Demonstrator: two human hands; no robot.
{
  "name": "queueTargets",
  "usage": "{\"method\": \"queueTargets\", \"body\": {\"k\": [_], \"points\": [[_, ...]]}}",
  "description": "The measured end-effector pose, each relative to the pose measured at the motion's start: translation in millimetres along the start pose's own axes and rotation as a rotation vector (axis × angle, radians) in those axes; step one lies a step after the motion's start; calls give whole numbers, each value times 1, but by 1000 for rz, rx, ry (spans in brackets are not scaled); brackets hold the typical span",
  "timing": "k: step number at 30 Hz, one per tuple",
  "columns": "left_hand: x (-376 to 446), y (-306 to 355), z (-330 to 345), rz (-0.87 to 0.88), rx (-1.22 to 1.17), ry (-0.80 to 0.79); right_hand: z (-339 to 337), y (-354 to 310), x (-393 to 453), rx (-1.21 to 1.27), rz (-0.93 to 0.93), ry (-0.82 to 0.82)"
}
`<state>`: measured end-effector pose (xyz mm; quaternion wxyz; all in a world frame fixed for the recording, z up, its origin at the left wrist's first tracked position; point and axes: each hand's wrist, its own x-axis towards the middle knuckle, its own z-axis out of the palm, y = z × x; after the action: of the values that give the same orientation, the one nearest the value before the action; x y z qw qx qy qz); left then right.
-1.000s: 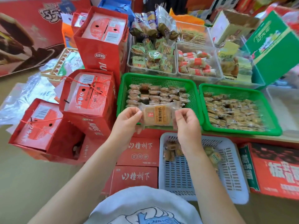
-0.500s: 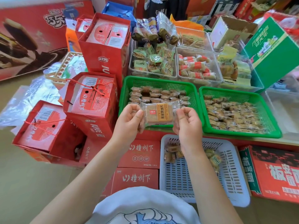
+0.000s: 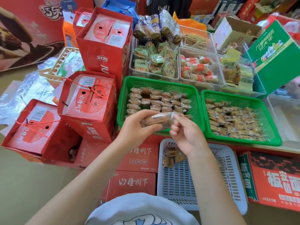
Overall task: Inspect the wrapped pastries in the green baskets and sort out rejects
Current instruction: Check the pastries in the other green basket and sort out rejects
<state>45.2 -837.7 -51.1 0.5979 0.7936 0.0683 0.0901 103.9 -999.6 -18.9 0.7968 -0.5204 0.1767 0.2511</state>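
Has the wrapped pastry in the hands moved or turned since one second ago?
Yes. The wrapped pastry has tipped from label-up to edge-on, still before the left green basket's front rim, gripped by left hand and right hand.

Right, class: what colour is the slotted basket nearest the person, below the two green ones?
White: the slotted basket, seen from the head view, holds a few wrapped pastries.

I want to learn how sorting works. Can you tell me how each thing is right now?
wrapped pastry: held up, gripped at both ends.
left hand: grips the pastry's left end.
right hand: pinches its right end.
left green basket: pastries in neat rows.
right green basket: pastries in a loose heap.
white basket: holds a few pastries.
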Motion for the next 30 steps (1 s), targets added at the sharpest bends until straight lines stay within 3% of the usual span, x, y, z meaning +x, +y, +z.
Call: {"method": "queueTargets", "body": {"k": [4, 9, 13, 16, 19, 24, 27, 30], "points": [[16, -12, -13, -211, -210, -44, -7, -7, 19, -356, -144, 121], [49, -34, -5, -352, -256, -75, 2, -4, 52, -965, -170, -235], [83, -61, 4, -492, -364, -24, 7, 1, 100, -1038, -192, -203], [111, -81, 8, -599, -430, 150, 10, 0, 144, -931, -162, -71], [141, -113, 7, -497, 10, 203, 16, -5, 192, -825, -187, 86], [180, -166, 29, -226, 849, -209, 37, 1, 253, -743, -177, 51], [188, -195, 32, -175, 1016, -333, 33, 14, 287, -1023, -225, 36], [188, -212, 31, -194, 1019, -371, 25, 22, 303, -1380, -360, 53]]}}
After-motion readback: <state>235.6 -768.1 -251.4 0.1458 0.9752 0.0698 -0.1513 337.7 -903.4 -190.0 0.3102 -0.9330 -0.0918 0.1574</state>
